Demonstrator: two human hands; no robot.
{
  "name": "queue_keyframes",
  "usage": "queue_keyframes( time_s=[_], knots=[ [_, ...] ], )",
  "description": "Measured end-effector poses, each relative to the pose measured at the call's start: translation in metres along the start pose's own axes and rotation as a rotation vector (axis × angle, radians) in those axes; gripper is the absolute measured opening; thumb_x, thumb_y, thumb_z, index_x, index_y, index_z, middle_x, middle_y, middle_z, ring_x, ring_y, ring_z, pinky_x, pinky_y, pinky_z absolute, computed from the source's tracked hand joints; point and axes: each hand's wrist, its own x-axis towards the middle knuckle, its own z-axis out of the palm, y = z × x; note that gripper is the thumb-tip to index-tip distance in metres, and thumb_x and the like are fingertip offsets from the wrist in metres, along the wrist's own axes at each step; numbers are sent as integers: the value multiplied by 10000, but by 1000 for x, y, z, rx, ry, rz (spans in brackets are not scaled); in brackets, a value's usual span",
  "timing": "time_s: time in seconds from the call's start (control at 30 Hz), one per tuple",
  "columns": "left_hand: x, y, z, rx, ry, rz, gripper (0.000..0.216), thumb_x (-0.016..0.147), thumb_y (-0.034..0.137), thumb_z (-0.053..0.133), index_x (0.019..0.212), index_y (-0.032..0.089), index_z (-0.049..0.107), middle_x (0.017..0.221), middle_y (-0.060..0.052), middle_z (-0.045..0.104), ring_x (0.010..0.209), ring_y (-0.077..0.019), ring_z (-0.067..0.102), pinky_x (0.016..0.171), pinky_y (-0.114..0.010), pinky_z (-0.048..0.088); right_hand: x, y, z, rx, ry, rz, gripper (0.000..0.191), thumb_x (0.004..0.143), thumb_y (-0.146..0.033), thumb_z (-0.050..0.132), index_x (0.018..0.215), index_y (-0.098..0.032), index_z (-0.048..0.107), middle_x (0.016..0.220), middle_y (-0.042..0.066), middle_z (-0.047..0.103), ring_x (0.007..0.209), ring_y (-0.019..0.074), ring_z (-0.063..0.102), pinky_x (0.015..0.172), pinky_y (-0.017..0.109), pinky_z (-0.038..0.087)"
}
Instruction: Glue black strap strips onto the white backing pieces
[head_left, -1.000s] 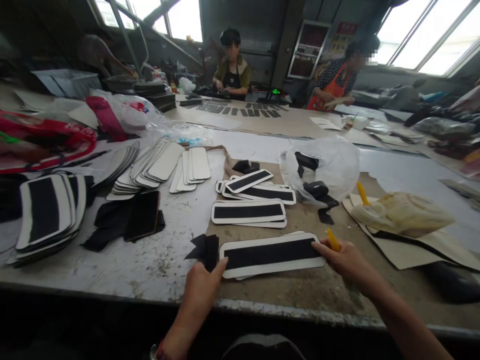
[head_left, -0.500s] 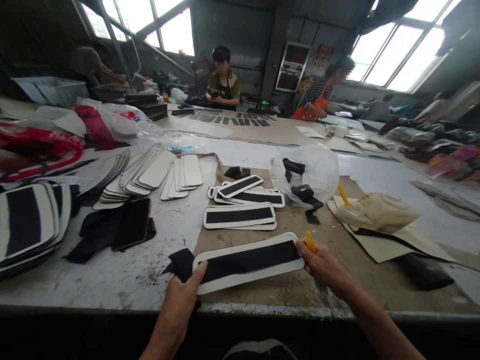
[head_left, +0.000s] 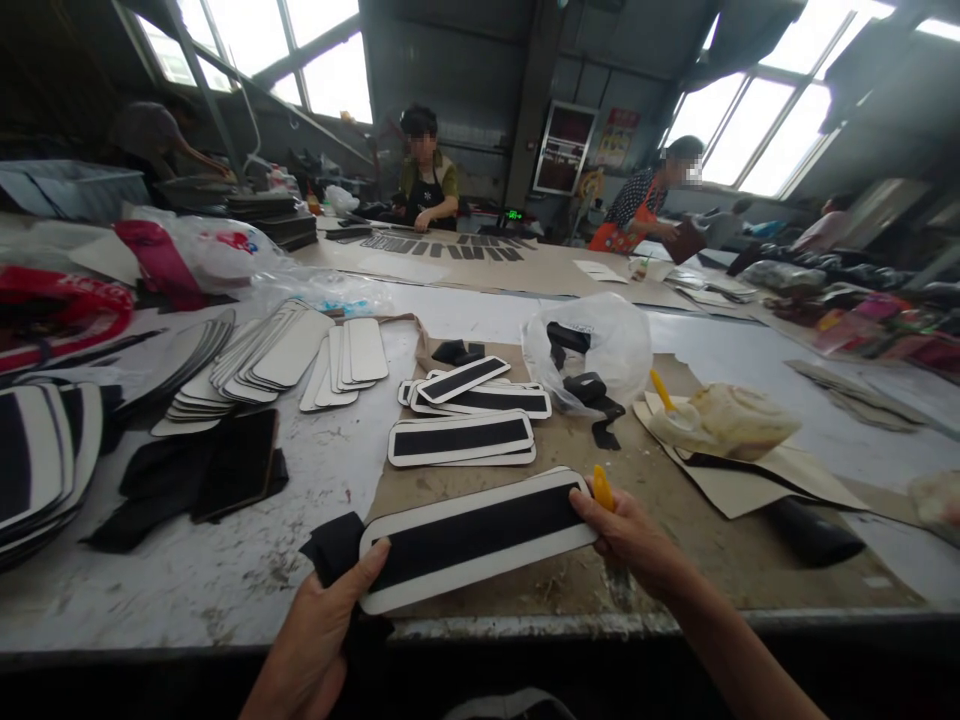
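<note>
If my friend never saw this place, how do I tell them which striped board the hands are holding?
Find the big table, then its near edge, where you see a left hand and a right hand. Between them is a long white board with a black stripe. Unlike the striped boards lying behind it, this one is held at both ends.

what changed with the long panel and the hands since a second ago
The long panel has shifted left and toward the person, its left end now closer to the table edge. The left hand and right hand moved with it, as did the black strips. Nothing was let go: both hold its ends, the right also a yellow handle. The panels behind it stayed put.
</note>
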Motion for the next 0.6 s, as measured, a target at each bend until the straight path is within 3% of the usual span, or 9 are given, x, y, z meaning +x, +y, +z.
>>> queue_keyframes(
  time_s=[0.13,0.2,0.37,0.43,0.6],
  knots=[
    [3,-2,1,-49,-10,-131,469,618,278,772,1055,213,614,769,-35,696,611,-227,648,509,-301,519,0,-1,0,86,-1,-23,429,742,-587,576,758,-199,394,540,-95,303,413,43,247,372,165,182],
    [3,-2,2,-34,-3,-127,440,641,337,760,1034,198,618,707,-27,679,550,-203,621,469,-280,489,1,-2,0,81,21,-30,418,741,-571,588,763,-200,398,547,-93,310,417,44,260,372,165,196],
    [-3,1,4,42,-4,2,436,680,530,693,852,134,637,631,-16,622,450,-104,493,432,-218,414,4,-4,-5,-29,108,8,424,728,-575,604,768,-196,419,556,-84,322,445,53,291,386,165,232],
    [-3,2,4,38,-36,48,464,718,565,641,876,129,639,687,-31,641,452,-86,470,438,-208,407,7,-4,-6,-48,123,39,432,719,-587,607,773,-200,421,552,-84,321,440,56,289,382,169,233],
    [1,0,0,108,-7,199,452,656,419,753,998,155,620,827,-40,676,638,-149,599,481,-203,448,13,-4,-4,-55,106,73,471,690,-626,613,766,-207,410,535,-85,306,427,58,273,373,176,215]
  ],
)
